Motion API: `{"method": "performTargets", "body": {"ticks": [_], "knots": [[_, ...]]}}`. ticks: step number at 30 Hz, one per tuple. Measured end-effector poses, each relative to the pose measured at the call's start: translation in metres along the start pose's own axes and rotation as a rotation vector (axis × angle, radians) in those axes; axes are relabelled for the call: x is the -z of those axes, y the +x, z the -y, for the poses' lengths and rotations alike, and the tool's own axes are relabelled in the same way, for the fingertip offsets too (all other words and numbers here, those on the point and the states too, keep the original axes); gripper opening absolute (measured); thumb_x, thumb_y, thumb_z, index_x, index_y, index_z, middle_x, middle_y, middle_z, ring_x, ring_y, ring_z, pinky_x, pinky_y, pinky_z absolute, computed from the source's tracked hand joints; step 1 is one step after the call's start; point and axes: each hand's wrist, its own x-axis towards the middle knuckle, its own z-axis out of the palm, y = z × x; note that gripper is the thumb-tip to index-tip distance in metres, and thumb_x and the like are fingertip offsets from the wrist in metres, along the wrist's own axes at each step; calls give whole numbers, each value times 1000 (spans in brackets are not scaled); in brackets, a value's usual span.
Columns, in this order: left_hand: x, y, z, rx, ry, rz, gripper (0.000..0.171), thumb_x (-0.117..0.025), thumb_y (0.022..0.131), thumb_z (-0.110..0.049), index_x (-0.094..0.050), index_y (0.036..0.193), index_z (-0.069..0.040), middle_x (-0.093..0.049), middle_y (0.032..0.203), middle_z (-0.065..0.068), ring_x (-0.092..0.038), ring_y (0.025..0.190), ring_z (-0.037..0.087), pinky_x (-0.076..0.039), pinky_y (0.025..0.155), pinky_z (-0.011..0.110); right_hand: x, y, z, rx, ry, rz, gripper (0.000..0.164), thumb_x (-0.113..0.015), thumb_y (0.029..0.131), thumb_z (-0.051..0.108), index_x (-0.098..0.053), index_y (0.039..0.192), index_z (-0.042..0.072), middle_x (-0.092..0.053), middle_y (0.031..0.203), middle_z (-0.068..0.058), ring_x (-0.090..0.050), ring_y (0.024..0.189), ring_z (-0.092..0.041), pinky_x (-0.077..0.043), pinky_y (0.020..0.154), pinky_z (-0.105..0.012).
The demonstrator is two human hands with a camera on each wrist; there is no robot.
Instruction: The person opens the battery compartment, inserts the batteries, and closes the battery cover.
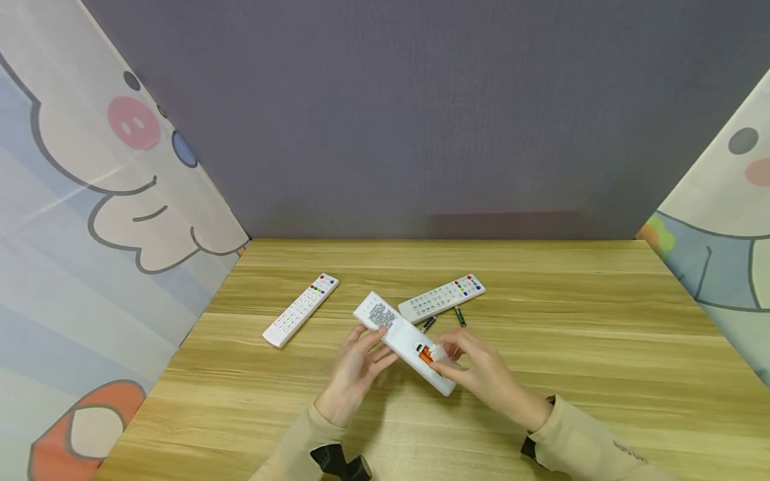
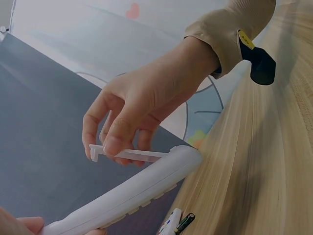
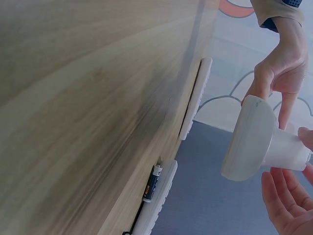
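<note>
Wooden tabletop (image 1: 541,347), and over its middle the upturned remote (image 1: 404,339) is held off the wood, long axis slanting from the far left towards the near right. Left hand (image 1: 359,366) grips its far half; right hand (image 1: 478,369), at the near end, pinches the loosened battery cover (image 2: 128,154) over the orange battery (image 1: 425,354).

I count three white remotes: one in my hands (image 1: 402,341), one lying to the left (image 1: 301,309), one further back (image 1: 442,297). Two loose batteries (image 1: 444,320) lie on the table (image 1: 601,347), and one orange battery (image 1: 426,354) sits in the opened remote.
</note>
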Motion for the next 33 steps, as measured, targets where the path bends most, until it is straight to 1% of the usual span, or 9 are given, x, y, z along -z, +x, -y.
{"method": "performTargets", "body": {"ticks": [3, 9, 14, 19, 25, 30, 33], "knots": [[0, -1, 0, -2, 12, -2, 34, -51, 85, -1, -38, 116, 0, -59, 92, 7, -61, 80, 21, -51, 80, 39, 0, 0, 1, -2, -13, 15, 40, -77, 60, 5, -59, 96, 2, -56, 81, -2, -53, 67, -10, -49, 57, -15], [-1, -2, 0, -4, 30, 0, 35, -52, 86, -2, -39, 118, 0, -59, 91, 7, -61, 80, 21, -52, 79, 37, 1, 0, 3, -37, -52, 77, 31, -73, 69, 15, -61, 96, 6, -56, 83, 3, -51, 70, -6, -49, 60, -14], [-2, -2, 0, 2, 23, -10, 33, -52, 85, -1, -40, 116, -1, -59, 91, 7, -61, 79, 20, -52, 78, 37, 1, 0, 4, -32, -109, 119, 29, -69, 74, 20, -61, 98, 6, -56, 88, 3, -54, 74, -7, -51, 63, -16], [-1, -2, 1, 9, 21, -10, 33, -52, 85, -1, -40, 115, -1, -59, 90, 7, -61, 79, 21, -52, 77, 36, 0, -1, 3, -15, -158, 157, 30, -67, 76, 23, -60, 102, 8, -55, 94, 2, -55, 78, -9, -51, 67, -16], [0, -1, 2, 18, 19, 5, 31, -50, 86, 0, -39, 115, -2, -58, 91, 7, -61, 81, 21, -52, 78, 37, 0, -1, 1, -10, -189, 210, 33, -66, 78, 25, -59, 107, 10, -52, 97, 1, -53, 77, -8, -49, 66, -13], [0, -1, 2, 25, 27, -2, 29, -51, 85, -1, -41, 112, -4, -59, 91, 6, -61, 80, 21, -52, 77, 36, 1, -3, 1, -22, -226, 264, 36, -65, 80, 26, -57, 111, 11, -52, 100, -1, -53, 79, -9, -51, 66, -16], [0, -1, 2, 23, 34, -3, 29, -52, 85, -1, -41, 112, -3, -59, 91, 6, -61, 79, 20, -53, 77, 35, 2, -4, 1, -48, -233, 308, 39, -65, 80, 26, -55, 115, 12, -52, 101, -1, -54, 80, -9, -51, 66, -19]]}}
